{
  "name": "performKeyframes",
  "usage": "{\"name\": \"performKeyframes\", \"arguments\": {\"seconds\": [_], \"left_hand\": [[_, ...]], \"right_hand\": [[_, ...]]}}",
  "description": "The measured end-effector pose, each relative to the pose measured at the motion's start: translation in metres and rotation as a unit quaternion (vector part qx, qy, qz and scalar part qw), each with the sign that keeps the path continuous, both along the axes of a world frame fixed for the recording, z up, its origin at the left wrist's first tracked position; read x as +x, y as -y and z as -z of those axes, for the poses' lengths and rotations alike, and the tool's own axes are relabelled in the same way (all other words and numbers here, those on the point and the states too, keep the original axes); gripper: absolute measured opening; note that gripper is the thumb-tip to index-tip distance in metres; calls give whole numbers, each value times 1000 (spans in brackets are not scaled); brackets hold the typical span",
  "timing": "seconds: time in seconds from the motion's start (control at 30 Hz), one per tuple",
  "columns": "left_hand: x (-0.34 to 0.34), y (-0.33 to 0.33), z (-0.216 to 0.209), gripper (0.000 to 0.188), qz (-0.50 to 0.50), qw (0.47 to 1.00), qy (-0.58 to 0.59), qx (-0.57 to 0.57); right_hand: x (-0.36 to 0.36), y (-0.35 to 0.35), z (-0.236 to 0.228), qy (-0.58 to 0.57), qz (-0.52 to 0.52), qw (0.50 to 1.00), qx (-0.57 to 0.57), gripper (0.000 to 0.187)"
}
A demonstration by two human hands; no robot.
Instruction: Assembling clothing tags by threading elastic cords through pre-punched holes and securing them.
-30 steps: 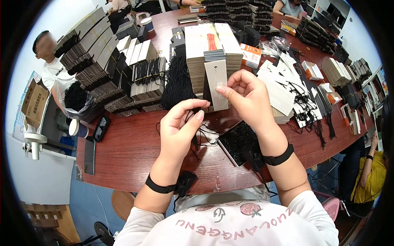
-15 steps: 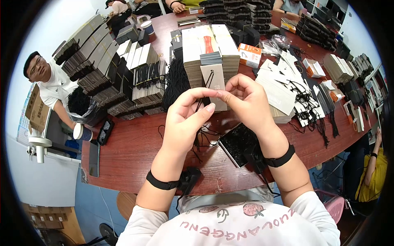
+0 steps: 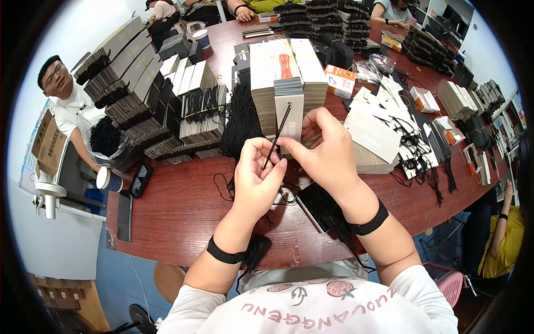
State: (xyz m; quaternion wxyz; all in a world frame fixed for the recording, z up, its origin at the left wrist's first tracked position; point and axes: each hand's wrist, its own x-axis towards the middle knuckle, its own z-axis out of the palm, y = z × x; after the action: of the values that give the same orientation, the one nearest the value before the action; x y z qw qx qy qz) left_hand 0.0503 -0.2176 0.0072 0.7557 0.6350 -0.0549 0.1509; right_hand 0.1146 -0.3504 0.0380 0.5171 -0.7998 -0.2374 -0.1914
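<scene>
My right hand (image 3: 328, 153) holds a pale cardboard hang tag (image 3: 290, 116) upright by its lower edge, above the red-brown table (image 3: 178, 211). A thin black string (image 3: 276, 135) runs from the hole near the tag's top down to my left hand (image 3: 257, 178), which pinches its lower end between thumb and fingers. Both wrists wear black bands. A bundle of black strings (image 3: 242, 119) lies just beyond my hands, next to tall stacks of tags (image 3: 286, 72).
A black phone (image 3: 317, 206) lies under my right wrist. Rows of dark and pale tag stacks (image 3: 139, 94) fill the left of the table, white tags with strings (image 3: 389, 133) the right. A person (image 3: 67, 106) sits at the left; others sit at the far end and right.
The tag has gone from my right hand alone to both hands meeting at it; the black string now runs from the tag's hole down to my left hand.
</scene>
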Motion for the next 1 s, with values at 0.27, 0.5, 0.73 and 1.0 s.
{"name": "performKeyframes", "arguments": {"seconds": [0.27,0.5,0.73,1.0], "left_hand": [[3,1,4,26,-35,999,14,23],[10,1,6,26,-118,983,22,136],[11,2,3,16,-254,901,114,334],[4,3,-3,15,-288,895,107,322]], "right_hand": [[-9,6,1,72,24,997,-14,26],[-7,13,0,70,-3,997,-28,20],[-9,14,0,49,-36,998,-13,20],[-11,16,-1,55,-49,997,-27,22]]}}
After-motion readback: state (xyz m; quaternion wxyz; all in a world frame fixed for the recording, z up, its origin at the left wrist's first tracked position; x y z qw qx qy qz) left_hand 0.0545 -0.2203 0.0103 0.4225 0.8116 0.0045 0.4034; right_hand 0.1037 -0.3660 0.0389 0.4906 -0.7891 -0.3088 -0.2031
